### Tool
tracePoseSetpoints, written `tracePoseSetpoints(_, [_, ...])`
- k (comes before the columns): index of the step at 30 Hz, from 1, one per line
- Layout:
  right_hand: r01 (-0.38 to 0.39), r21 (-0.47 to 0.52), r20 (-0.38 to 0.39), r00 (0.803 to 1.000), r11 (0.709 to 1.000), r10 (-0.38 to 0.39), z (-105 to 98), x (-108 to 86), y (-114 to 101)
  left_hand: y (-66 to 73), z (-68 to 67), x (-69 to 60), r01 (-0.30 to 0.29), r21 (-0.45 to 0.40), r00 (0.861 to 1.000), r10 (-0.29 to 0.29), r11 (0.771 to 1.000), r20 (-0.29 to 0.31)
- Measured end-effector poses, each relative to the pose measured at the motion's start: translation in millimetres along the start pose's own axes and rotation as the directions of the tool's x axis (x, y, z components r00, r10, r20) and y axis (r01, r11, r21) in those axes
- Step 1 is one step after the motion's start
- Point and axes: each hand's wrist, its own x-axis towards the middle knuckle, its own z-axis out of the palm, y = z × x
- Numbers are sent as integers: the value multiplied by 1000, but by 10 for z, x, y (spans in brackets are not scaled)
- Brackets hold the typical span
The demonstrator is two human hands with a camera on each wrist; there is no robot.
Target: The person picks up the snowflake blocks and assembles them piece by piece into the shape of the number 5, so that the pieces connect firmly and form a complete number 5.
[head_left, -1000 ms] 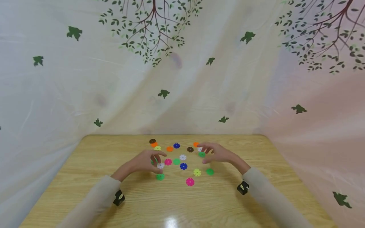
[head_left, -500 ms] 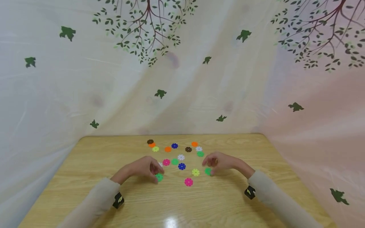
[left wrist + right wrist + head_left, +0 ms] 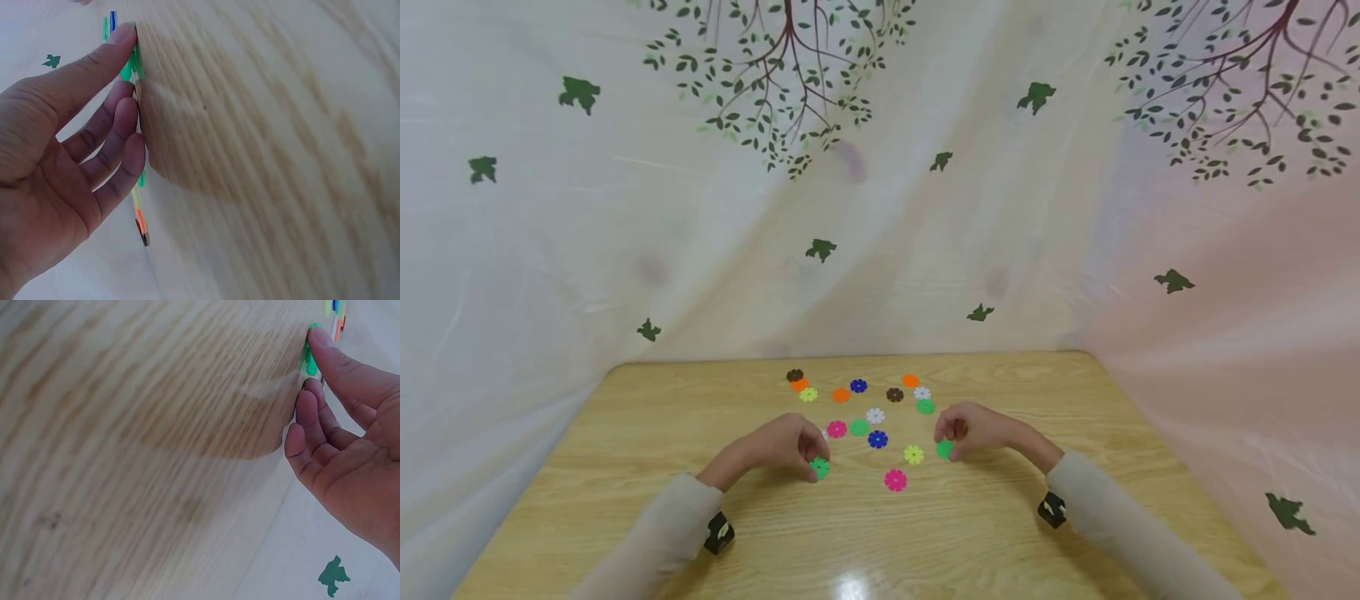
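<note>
My left hand [image 3: 782, 442] is low over the table at the left of the scattered discs. Its thumb and index finger pinch a green notched plastic disc [image 3: 820, 468] by its edges. Seen from the left wrist, the thumb and fingertips of that hand [image 3: 75, 131] come down on either side of the green disc, the other fingers curled near the tabletop. My right hand [image 3: 976, 427] pinches another green disc [image 3: 944, 450] between thumb and fingers, still at table level. The right wrist view has this disc [image 3: 311, 362] seen edge-on beneath the thumb.
Between and beyond the hands lie several more discs, among them a blue one [image 3: 877, 439], a yellow one [image 3: 913, 454] and a pink one [image 3: 896, 480]. A brown disc [image 3: 794, 375] overlaps an orange one at the back left. A patterned curtain [image 3: 880, 275] hangs behind the wooden table [image 3: 647, 467].
Both hands have come down and toward the person, the right also outward. Their spread fingers have closed in on the two green discs. The view has shifted slightly.
</note>
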Motion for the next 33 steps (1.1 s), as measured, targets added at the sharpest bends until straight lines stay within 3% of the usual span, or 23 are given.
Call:
tracePoseSetpoints(4, [-28,2,-22,999,1000,28,-21,32,-9,13,1,63,46,51,998,-43,998,-56])
tracePoseSetpoints(9, [-39,30,-41,998,999,40,-13,101,1,-17,46,128,58,58,988,-49,997,-148])
tracePoseSetpoints(16, [-4,86,-103,995,996,13,-24,225,16,13,61,178,23,-102,981,-42,994,-189])
tracePoseSetpoints(23, [33,135,-224,975,990,-2,21,317,-65,128,68,271,-47,-184,973,3,982,-231])
tracePoseSetpoints(28, [52,181,-300,954,982,5,58,414,-148,241,51,334,-71,-226,956,1,972,-294])
tracePoseSetpoints(33, [103,221,-378,926,970,-12,59,540,-284,343,7,405,-86,-312,937,-29,946,-349])
